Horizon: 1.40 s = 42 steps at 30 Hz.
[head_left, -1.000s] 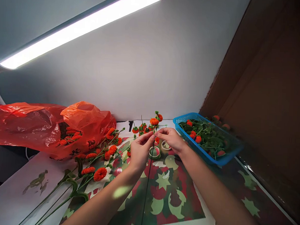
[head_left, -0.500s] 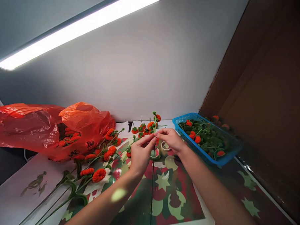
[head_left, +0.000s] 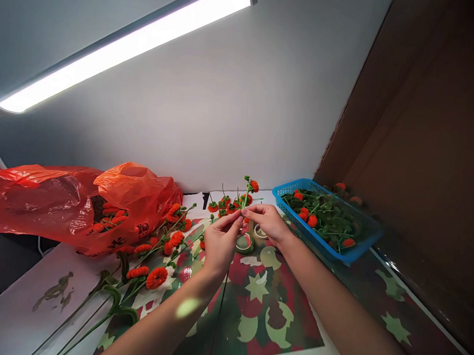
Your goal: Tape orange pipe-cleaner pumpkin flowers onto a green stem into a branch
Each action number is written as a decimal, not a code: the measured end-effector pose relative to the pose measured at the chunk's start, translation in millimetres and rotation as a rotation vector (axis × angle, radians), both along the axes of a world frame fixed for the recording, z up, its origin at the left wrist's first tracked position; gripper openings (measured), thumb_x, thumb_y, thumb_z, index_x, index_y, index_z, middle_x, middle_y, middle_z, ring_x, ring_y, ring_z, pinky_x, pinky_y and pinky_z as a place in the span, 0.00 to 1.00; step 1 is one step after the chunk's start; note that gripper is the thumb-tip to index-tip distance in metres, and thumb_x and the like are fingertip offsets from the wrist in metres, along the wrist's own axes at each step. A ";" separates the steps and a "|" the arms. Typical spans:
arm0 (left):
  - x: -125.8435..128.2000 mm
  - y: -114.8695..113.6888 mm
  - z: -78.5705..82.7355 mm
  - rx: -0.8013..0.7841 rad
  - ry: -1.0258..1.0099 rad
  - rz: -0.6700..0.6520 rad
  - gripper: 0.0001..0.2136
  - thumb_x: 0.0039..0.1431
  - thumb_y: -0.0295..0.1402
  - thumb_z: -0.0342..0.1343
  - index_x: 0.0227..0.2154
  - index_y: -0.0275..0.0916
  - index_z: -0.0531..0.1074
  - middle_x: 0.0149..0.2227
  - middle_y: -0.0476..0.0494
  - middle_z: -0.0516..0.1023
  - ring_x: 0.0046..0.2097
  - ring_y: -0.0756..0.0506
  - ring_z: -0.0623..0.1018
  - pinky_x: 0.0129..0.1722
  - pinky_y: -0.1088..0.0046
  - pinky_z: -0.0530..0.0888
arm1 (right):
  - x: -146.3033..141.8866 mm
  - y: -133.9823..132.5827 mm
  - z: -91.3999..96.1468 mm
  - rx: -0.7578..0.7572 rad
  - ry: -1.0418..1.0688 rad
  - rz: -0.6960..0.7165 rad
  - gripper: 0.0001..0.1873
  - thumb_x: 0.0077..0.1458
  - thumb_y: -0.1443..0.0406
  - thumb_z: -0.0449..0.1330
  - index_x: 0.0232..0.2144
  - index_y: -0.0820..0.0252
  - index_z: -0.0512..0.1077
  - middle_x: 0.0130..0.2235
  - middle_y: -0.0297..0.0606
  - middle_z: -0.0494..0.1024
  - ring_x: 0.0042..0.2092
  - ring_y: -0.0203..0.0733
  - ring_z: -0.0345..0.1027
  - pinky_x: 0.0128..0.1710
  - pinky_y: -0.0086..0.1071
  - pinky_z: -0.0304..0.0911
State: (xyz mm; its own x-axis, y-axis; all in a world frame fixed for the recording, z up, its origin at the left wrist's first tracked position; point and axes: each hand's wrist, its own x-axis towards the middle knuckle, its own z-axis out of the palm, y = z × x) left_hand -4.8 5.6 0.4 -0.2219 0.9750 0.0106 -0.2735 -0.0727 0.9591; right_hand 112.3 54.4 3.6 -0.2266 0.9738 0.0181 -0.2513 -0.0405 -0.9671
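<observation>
Left hand (head_left: 219, 240): raised above the middle of the table, thumb and forefinger pinched on a thin green wire stem topped with a small orange fuzzy pumpkin-shaped bloom (head_left: 253, 185). The stem rises up and to the right from the fingertips; a long dark length of it hangs down toward the near edge.

Right hand (head_left: 267, 220): just right of the left, fingertips meeting it at the same stem, pinched narrowly on it.

Two small rolls of green floral tape (head_left: 244, 242): flat on the table directly beneath the hands, side by side.

Star-patterned red, green and cream printed sheet (head_left: 266, 309): spread on the table, near centre, under both forearms.

Loose heap of small orange blooms with green caps (head_left: 225, 204): on the table just beyond the hands, near the wall.

Long green stems bearing orange ribbed blooms (head_left: 150, 262): lying diagonally left of the hands, heads toward the far side, stalks running to the near left corner.

Crumpled translucent red plastic bag (head_left: 63, 201): far left, mouth open with more orange blooms showing inside.

Blue perforated plastic basket (head_left: 287, 190): far right, holding green leafy sprigs and a few orange blooms.

White strip light (head_left: 128, 44): overhead, upper left, lit.

Brown board wall (head_left: 427, 128): right side.
</observation>
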 end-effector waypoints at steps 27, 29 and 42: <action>-4.1 -1.5 15.9 0.040 0.161 -0.133 0.12 0.44 0.36 0.64 0.29 0.32 0.76 0.24 0.44 0.78 0.26 0.50 0.75 0.28 0.75 0.72 | -1.9 2.0 -3.1 -0.258 0.436 0.117 0.17 0.25 0.65 0.74 0.21 0.63 0.73 0.21 0.31 0.75 0.23 0.31 0.66 0.23 0.26 0.59; -6.4 -2.4 18.7 0.077 0.311 -0.123 0.12 0.45 0.37 0.62 0.28 0.32 0.76 0.24 0.42 0.78 0.26 0.49 0.75 0.27 0.76 0.71 | -3.2 1.0 -0.8 -0.248 0.408 0.065 0.17 0.24 0.65 0.74 0.20 0.64 0.74 0.21 0.31 0.75 0.23 0.30 0.65 0.24 0.26 0.60; -12.6 8.7 19.6 -0.130 -0.307 -0.472 0.13 0.36 0.35 0.69 0.21 0.33 0.72 0.18 0.52 0.68 0.18 0.59 0.66 0.18 0.86 0.64 | -0.1 -5.4 6.8 -0.111 0.378 0.252 0.16 0.31 0.60 0.72 0.24 0.62 0.74 0.23 0.31 0.75 0.26 0.32 0.67 0.31 0.29 0.63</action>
State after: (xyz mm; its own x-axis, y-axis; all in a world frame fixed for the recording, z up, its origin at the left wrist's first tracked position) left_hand -17.4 14.3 20.0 0.2633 0.9581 -0.1126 -0.5149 0.2383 0.8234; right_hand 112.2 49.0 10.4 -0.4537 0.8901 0.0437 -0.5546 -0.2437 -0.7956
